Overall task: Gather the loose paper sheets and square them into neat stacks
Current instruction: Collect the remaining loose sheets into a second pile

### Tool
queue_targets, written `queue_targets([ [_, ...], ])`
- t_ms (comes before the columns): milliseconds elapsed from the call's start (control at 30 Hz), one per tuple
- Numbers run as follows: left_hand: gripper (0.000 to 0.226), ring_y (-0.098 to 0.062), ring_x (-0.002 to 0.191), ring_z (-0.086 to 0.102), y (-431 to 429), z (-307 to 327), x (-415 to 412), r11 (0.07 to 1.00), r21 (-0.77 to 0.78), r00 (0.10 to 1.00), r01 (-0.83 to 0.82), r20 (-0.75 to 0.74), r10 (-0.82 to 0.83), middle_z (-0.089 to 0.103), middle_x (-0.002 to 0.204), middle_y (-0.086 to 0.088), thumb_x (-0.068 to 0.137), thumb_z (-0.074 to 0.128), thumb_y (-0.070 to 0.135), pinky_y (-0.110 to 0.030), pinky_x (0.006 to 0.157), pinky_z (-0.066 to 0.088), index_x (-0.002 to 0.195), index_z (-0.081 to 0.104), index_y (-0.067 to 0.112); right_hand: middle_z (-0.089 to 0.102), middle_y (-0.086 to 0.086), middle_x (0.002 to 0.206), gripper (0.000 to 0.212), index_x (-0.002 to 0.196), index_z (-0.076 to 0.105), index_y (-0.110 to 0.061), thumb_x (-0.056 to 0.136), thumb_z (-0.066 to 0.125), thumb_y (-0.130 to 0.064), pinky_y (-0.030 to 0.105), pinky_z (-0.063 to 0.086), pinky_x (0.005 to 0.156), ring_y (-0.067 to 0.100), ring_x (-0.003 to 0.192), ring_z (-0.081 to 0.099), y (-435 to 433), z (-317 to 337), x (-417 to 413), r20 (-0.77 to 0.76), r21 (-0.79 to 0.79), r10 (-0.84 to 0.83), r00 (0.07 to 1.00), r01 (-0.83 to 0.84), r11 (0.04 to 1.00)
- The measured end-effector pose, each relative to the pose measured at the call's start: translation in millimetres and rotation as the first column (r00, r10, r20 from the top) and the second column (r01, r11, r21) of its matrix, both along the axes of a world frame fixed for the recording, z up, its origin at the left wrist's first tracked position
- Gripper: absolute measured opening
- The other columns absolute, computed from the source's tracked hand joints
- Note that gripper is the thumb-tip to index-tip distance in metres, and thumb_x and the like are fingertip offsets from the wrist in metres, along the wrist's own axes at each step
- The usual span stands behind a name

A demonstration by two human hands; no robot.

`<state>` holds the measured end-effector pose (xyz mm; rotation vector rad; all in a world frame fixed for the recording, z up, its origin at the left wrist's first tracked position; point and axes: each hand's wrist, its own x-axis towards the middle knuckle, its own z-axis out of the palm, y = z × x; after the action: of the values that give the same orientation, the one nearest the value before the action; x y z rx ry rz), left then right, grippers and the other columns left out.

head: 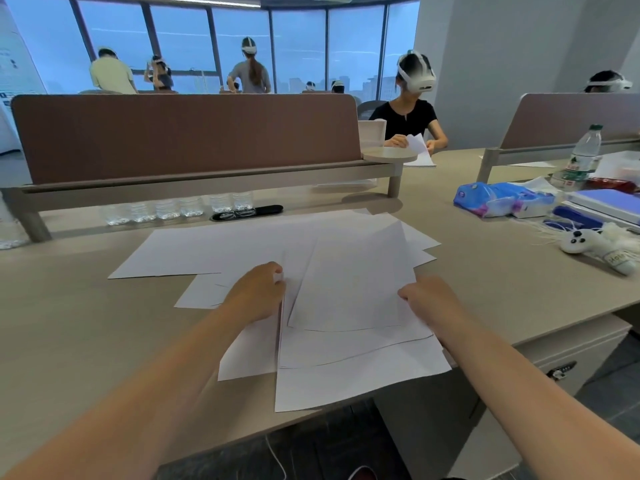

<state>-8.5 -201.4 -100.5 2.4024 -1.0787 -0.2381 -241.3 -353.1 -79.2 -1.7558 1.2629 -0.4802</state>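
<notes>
Several loose white paper sheets (242,247) lie fanned and overlapping across the beige desk (502,271). A nearer bunch of sheets (353,292) is held between both hands, its lower corners hanging over the desk's front edge. My left hand (258,294) grips the bunch's left edge with curled fingers. My right hand (427,299) pinches its right edge. More sheets spread out behind and to the left, untouched.
A brown divider panel (183,136) runs along the back, with small clear bottles (166,207) and a black pen tray (247,213) below it. At right lie a blue tissue pack (502,199), a water bottle (581,157), books and a white plush toy (602,245). People sit beyond.
</notes>
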Motion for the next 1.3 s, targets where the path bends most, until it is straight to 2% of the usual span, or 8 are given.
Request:
queue_targets([
  [200, 0.027, -0.015, 0.103, 0.061, 10.0, -2.3, 2.1, 0.975, -0.220, 0.999, -0.042, -0.028, 0.036, 0.061, 0.128, 0.002, 0.100, 0.042, 0.022, -0.028, 0.082, 0.047, 0.123, 0.057, 0.023, 0.043, 0.001, 0.062, 0.026, 0.064, 0.046, -0.013, 0.087, 0.052, -0.003, 0.027, 0.026, 0.047, 0.018, 0.052, 0.038, -4.0, -6.6, 6.2, 0.045, -0.008, 0.030, 0.999, -0.030, 1.000],
  [367, 0.040, -0.022, 0.123, 0.051, 19.9, -4.3, 9.3, 0.999, -0.011, 0.999, -0.039, -0.011, 0.039, 0.048, 0.145, -0.003, 0.101, 0.039, 0.024, -0.026, 0.088, 0.036, 0.140, 0.046, 0.019, 0.068, 0.013, 0.092, 0.014, 0.096, 0.065, -0.007, 0.089, 0.053, -0.003, 0.025, 0.044, 0.054, 0.024, 0.070, 0.061, -2.5, -10.7, 6.8, 0.118, 0.026, 0.048, 0.992, -0.052, 0.998],
  [533, 0.034, -0.019, 0.117, 0.055, 24.9, -3.1, 7.3, 0.994, -0.081, 0.997, -0.070, -0.029, 0.068, 0.055, 0.138, 0.003, 0.101, 0.041, 0.026, -0.026, 0.083, 0.038, 0.133, 0.051, 0.022, 0.069, 0.021, 0.105, 0.023, 0.106, 0.064, 0.000, 0.087, 0.055, -0.007, 0.037, 0.054, 0.073, 0.038, 0.095, 0.068, -0.9, -10.0, 16.7, 0.129, 0.069, 0.048, 0.990, -0.058, 0.996],
  [767, 0.027, -0.014, 0.080, 0.060, 38.0, -3.0, 13.5, 0.971, -0.201, 0.983, -0.126, -0.159, 0.095, 0.058, 0.120, 0.003, 0.100, 0.042, 0.021, -0.022, 0.055, 0.041, 0.121, 0.059, 0.021, 0.056, 0.012, 0.083, 0.025, 0.098, 0.056, 0.014, 0.086, 0.057, -0.008, 0.029, 0.037, 0.058, 0.023, 0.069, 0.053, 6.7, -6.7, 36.2, 0.110, 0.059, 0.105, 0.988, -0.112, 0.992],
  [867, 0.032, -0.024, 0.092, 0.064, 41.8, -3.3, 18.2, 0.978, -0.156, 0.974, -0.137, -0.199, 0.104, 0.061, 0.120, -0.001, 0.100, 0.038, 0.019, -0.026, 0.061, 0.043, 0.126, 0.056, 0.020, 0.063, 0.015, 0.085, 0.030, 0.107, 0.059, 0.014, 0.085, 0.058, -0.006, 0.033, 0.046, 0.061, 0.028, 0.071, 0.061, 7.4, -8.2, 47.1, 0.136, 0.074, 0.130, 0.982, -0.141, 0.987],
  [1033, 0.025, -0.013, 0.079, 0.061, 50.1, -1.6, 27.3, 0.926, -0.311, 0.934, -0.214, -0.342, 0.101, 0.057, 0.120, 0.009, 0.095, 0.045, 0.020, -0.025, 0.063, 0.046, 0.113, 0.062, 0.027, 0.073, 0.016, 0.100, 0.024, 0.103, 0.066, 0.001, 0.084, 0.068, -0.013, 0.049, 0.057, 0.087, 0.035, 0.090, 0.071, 11.7, -8.8, 66.2, 0.182, 0.140, 0.159, 0.970, -0.185, 0.973],
  [1200, 0.024, -0.025, 0.102, 0.064, 58.4, 2.6, 37.0, 0.863, -0.386, 0.832, -0.328, -0.550, 0.070, 0.064, 0.107, 0.001, 0.087, 0.052, 0.024, -0.045, 0.097, 0.053, 0.107, 0.064, 0.028, 0.069, 0.023, 0.110, 0.035, 0.110, 0.061, 0.006, 0.078, 0.070, -0.007, 0.054, 0.056, 0.088, 0.039, 0.097, 0.069, 18.8, -11.2, 82.1, 0.150, 0.138, 0.186, 0.971, -0.207, 0.968],
  [1300, 0.023, -0.021, 0.094, 0.060, 61.0, 2.5, 37.5, 0.848, -0.397, 0.825, -0.352, -0.559, 0.081, 0.059, 0.107, 0.000, 0.095, 0.049, 0.015, -0.037, 0.087, 0.054, 0.114, 0.061, 0.019, 0.067, 0.020, 0.109, 0.023, 0.106, 0.061, 0.005, 0.085, 0.065, -0.002, 0.039, 0.057, 0.069, 0.036, 0.090, 0.065, 21.9, -8.4, 87.7, 0.149, 0.113, 0.188, 0.971, -0.206, 0.972],
])
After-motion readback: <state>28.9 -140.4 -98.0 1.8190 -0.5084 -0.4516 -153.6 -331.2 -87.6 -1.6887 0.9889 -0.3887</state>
